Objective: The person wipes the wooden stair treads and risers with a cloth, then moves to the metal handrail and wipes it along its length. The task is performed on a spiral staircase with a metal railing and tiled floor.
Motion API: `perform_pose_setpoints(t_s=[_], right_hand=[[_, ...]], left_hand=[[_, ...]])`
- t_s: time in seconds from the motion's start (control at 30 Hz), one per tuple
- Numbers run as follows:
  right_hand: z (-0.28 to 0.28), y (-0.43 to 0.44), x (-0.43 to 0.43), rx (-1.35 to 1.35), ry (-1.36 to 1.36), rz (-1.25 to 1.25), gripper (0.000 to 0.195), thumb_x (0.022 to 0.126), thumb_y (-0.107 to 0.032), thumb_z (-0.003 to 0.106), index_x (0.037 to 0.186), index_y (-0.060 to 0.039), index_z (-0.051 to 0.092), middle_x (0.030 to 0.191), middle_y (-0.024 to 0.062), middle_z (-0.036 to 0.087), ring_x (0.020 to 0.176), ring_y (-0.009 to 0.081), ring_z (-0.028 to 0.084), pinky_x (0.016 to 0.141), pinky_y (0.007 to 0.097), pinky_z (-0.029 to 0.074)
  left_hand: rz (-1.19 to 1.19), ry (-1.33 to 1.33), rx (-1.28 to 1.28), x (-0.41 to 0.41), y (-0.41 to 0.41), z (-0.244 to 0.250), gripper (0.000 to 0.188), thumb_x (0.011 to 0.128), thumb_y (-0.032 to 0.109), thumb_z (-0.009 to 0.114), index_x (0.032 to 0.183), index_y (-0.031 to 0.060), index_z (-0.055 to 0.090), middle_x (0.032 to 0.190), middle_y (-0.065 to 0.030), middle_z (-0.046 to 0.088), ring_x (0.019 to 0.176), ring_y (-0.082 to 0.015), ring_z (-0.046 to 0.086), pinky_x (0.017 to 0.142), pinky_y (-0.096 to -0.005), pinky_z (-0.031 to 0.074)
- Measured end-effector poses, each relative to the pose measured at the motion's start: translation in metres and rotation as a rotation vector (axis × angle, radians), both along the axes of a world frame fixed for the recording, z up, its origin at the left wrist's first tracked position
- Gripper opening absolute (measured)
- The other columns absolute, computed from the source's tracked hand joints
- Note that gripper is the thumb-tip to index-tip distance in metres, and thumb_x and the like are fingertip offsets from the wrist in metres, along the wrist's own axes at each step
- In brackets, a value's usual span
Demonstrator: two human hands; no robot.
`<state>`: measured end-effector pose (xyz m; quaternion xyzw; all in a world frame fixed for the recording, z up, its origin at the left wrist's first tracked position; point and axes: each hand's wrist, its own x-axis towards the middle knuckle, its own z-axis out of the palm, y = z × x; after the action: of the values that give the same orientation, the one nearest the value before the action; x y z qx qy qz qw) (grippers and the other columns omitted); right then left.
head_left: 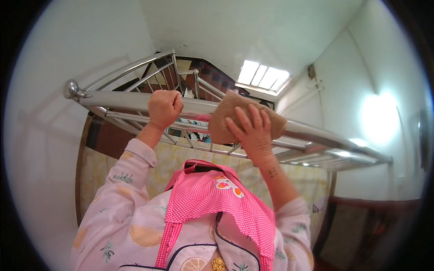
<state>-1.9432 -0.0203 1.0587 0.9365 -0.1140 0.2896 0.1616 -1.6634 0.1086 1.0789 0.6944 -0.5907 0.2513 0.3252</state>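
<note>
A metal stair railing (339,139) with a thick, shiny handrail runs across in front of me. My left hand (165,106) is closed in a fist around or on the handrail, left of the middle; the camera does not show its palm side. To the right, my right hand (252,130) lies with fingers spread on a folded brown cloth (220,118), pressing it over the handrail. The cloth drapes over the rail and hides the part beneath it. A round metal ball (71,89) caps the rail's left end.
Below the railing, a lower flight with dark steps (212,76) and more metal rails drops away. A lit window (263,77) is in the far wall. White walls stand at both sides. Yellowish marbled floor (118,166) lies beneath me. Dark red furniture or trim is at lower right.
</note>
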Motion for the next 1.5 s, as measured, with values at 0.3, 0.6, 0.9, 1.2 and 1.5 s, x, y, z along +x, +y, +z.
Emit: perform_pose_setpoints(t_s=[0.3, 0.6, 0.9, 1.2, 1.5], right_hand=[[0.046, -0.053, -0.111, 0.476, -0.017, -0.389, 0.063, 0.064, -0.026, 0.077, 0.123, -0.0138, 0.059, 0.127, 0.0103, 0.056, 0.121, 0.0332, 0.049, 0.104, 0.0475, 0.035], [0.065, -0.159, -0.128, 1.046, 0.318, -0.69, 0.048, 0.084, -0.042, 0.053, 0.11, -0.0038, 0.068, 0.103, 0.0225, 0.069, 0.096, 0.0385, 0.065, 0.087, 0.0428, 0.048], [0.07, -0.09, 0.085, 1.098, 0.689, -0.171, 0.049, 0.085, -0.048, 0.053, 0.098, -0.0039, 0.07, 0.089, 0.0197, 0.07, 0.084, 0.032, 0.068, 0.078, 0.0399, 0.051], [0.038, 0.034, 0.102, 0.552, -0.075, 0.045, 0.051, 0.072, -0.035, 0.075, 0.108, -0.0037, 0.056, 0.114, 0.0143, 0.06, 0.115, 0.0324, 0.053, 0.1, 0.048, 0.036], [0.007, 0.002, -0.018, 0.343, -0.152, -0.117, 0.059, 0.063, -0.017, 0.078, 0.115, -0.008, 0.051, 0.134, 0.0116, 0.047, 0.128, 0.0355, 0.041, 0.111, 0.0513, 0.026]], left_hand=[[0.001, -0.021, 0.01, 0.002, 0.0, -0.003, 0.015, 0.087, 0.015, 0.057, 0.073, 0.0097, 0.061, 0.063, -0.0068, 0.058, 0.063, -0.0297, 0.058, 0.064, -0.0415, 0.045], [0.002, -0.035, -0.061, -0.004, -0.003, -0.001, 0.012, 0.08, 0.014, 0.062, 0.07, 0.0094, 0.058, 0.059, -0.0066, 0.055, 0.059, -0.0283, 0.057, 0.061, -0.0406, 0.044], [0.026, -0.023, -0.04, -0.006, -0.004, 0.001, 0.012, 0.081, 0.013, 0.062, 0.07, 0.0083, 0.059, 0.064, -0.0083, 0.059, 0.062, -0.0302, 0.058, 0.062, -0.0411, 0.045], [-0.025, 0.008, -0.125, 0.001, 0.0, -0.001, 0.01, 0.076, 0.017, 0.065, 0.069, 0.0109, 0.061, 0.064, -0.0079, 0.059, 0.064, -0.0306, 0.059, 0.065, -0.0416, 0.045], [0.006, -0.027, -0.017, 0.004, 0.002, -0.001, 0.009, 0.081, 0.014, 0.06, 0.073, 0.0099, 0.061, 0.063, -0.0068, 0.059, 0.062, -0.0282, 0.059, 0.065, -0.0405, 0.045]])
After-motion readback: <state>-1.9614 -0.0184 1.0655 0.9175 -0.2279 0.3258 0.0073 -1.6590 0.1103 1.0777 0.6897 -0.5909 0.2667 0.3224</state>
